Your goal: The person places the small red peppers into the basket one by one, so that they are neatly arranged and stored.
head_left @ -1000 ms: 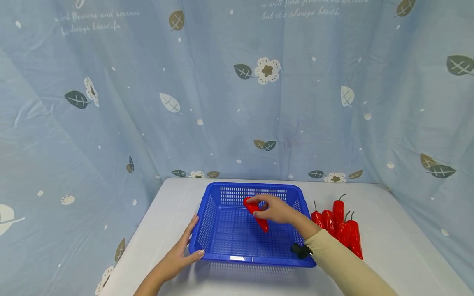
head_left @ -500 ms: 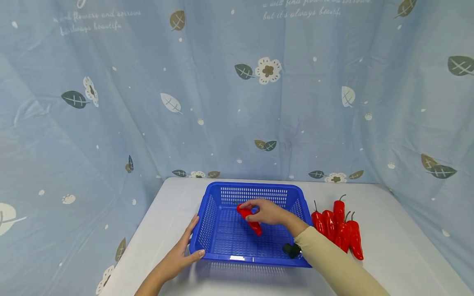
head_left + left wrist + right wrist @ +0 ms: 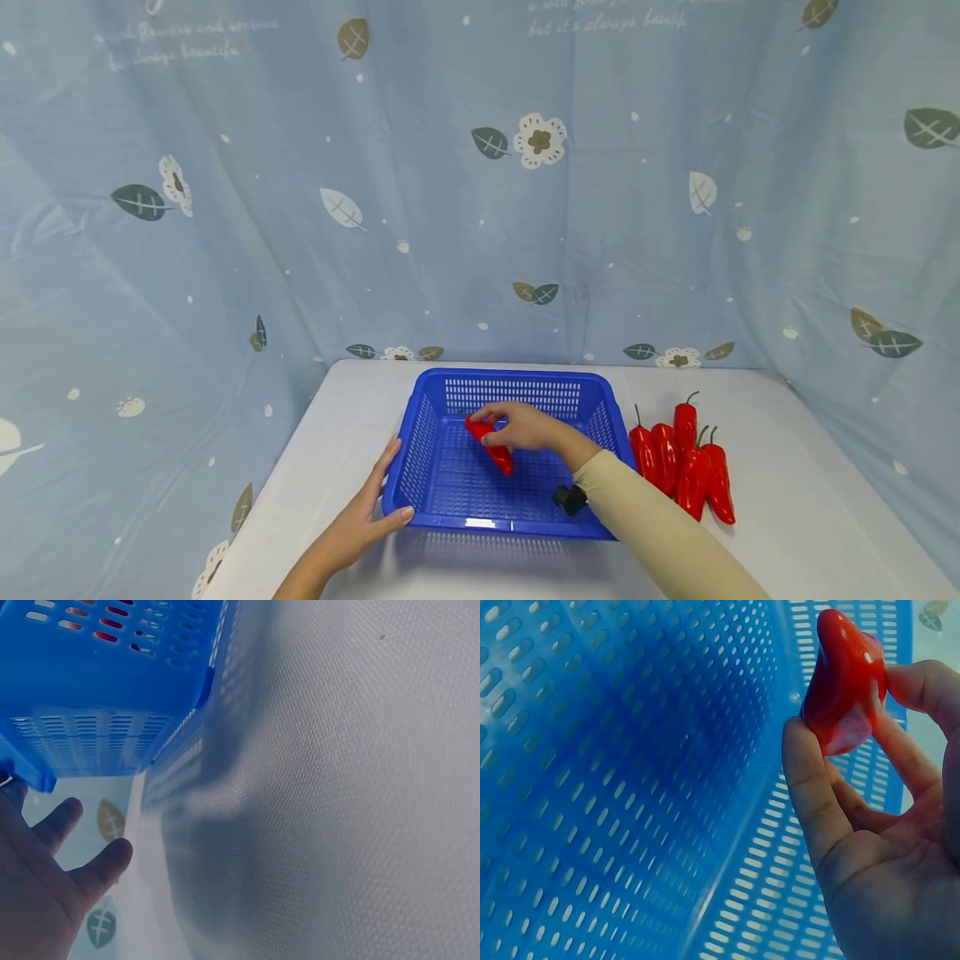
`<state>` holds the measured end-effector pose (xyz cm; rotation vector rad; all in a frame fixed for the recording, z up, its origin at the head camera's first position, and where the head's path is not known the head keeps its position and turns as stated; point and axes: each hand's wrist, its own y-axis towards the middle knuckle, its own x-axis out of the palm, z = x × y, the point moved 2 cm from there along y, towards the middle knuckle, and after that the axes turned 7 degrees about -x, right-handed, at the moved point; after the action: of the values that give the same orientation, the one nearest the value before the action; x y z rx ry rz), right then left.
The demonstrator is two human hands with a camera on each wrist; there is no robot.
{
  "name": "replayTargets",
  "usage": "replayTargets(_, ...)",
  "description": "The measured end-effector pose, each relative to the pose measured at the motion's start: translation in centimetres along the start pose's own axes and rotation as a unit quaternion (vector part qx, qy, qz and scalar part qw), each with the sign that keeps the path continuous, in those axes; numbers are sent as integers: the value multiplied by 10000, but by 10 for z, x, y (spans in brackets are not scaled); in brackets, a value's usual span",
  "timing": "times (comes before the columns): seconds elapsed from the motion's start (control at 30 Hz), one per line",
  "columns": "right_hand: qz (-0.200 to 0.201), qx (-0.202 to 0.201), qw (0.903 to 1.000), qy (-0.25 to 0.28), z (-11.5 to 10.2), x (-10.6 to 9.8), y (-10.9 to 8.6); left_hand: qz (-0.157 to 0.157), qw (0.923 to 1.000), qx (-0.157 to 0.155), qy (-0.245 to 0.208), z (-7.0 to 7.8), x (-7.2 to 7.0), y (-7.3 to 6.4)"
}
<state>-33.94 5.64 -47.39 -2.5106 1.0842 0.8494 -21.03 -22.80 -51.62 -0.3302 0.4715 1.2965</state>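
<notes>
A red chili pepper [image 3: 489, 445] is pinched between the thumb and fingers of my right hand [image 3: 519, 427], inside the blue plastic basket [image 3: 510, 527]. The right wrist view shows the pepper [image 3: 845, 682] held above the perforated basket floor. My left hand [image 3: 362, 527] lies against the basket's near left corner, thumb on the front rim and fingers along the left side. In the left wrist view that hand [image 3: 45, 870] has its fingers spread, by the basket's side [image 3: 97, 675].
Several red peppers [image 3: 686, 467] with dark stems lie in a group on the white table [image 3: 795, 483], just right of the basket. Behind the table hangs a blue curtain [image 3: 450, 208] with leaf and flower prints. A black device [image 3: 572, 499] sits on the right wrist.
My right hand has moved left with the pepper, slightly lower over the basket. The left hand has kept its place at the corner.
</notes>
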Motion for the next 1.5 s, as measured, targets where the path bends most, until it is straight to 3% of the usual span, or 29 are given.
replayTargets(0.97, -337, 422, 9981, 303, -11, 27, 23, -25, 10000, -73, 21, -1, -1, 2)
replayTargets(1.5, -640, 508, 9964, 219, -22, 41, 29, -147, 9984, -537, -70, 0, 0, -1)
